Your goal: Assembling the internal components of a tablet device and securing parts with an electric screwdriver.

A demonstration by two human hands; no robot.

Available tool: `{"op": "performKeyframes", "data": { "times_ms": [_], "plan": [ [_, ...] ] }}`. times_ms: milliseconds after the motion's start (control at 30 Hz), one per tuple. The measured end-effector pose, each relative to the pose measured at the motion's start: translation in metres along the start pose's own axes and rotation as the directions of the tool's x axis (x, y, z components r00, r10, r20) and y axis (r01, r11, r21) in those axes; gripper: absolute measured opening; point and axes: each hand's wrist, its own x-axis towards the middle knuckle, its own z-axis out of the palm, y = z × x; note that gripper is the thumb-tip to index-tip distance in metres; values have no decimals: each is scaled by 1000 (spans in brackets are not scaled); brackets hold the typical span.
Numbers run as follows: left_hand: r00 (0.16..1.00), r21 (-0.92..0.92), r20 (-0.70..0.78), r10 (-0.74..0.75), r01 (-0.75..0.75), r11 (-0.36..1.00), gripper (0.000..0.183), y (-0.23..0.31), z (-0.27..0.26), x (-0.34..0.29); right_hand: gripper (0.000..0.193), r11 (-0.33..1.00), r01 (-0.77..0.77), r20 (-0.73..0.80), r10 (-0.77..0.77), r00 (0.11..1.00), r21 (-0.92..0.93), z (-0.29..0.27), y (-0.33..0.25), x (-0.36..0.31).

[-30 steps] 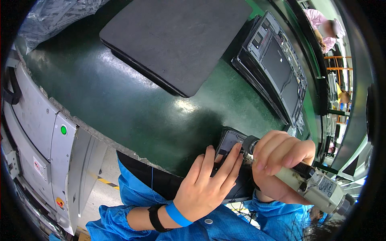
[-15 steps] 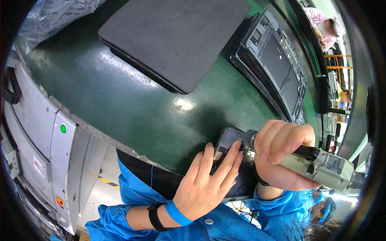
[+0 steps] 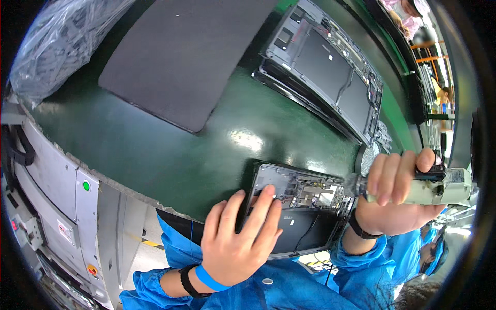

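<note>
and there's a broad open lane on the green counter point(image 3: 170, 155), running between the dark flat panel point(image 3: 175, 62) and the open laptop base point(image 3: 307, 204)! top left, the plastic bag point(image 3: 64, 49) blocks the corner. a narrow slot splits panel from stacked laptop bases point(image 3: 325, 72). over right, the right hand point(image 3: 395, 214) and pale screwdriver point(image 3: 436, 194) bar the way; room around the dotted disc point(image 3: 365, 160) seems tight, though they partly hide it.
</note>
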Motion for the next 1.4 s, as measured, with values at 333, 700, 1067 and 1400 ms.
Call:
{"op": "performKeyframes", "data": {
  "times_ms": [333,700,1067,1400],
  "plan": [
    [987,209,158,7,-40,977,67,-2,-9,26,70,995,21,-215,-42,976,-101,-54,-21,-53],
    [965,284,260,6,-83,955,71,18,-6,37,76,1000,16,-204,-18,979,-13,-64,-26,-64],
    [896,215,432,104,-214,953,69,20,-24,50,81,999,5,-242,4,970,36,-72,-35,-78],
    [892,285,446,80,-226,932,65,38,-21,25,85,997,-1,-280,22,960,74,-80,-40,-96]
  ]
}}
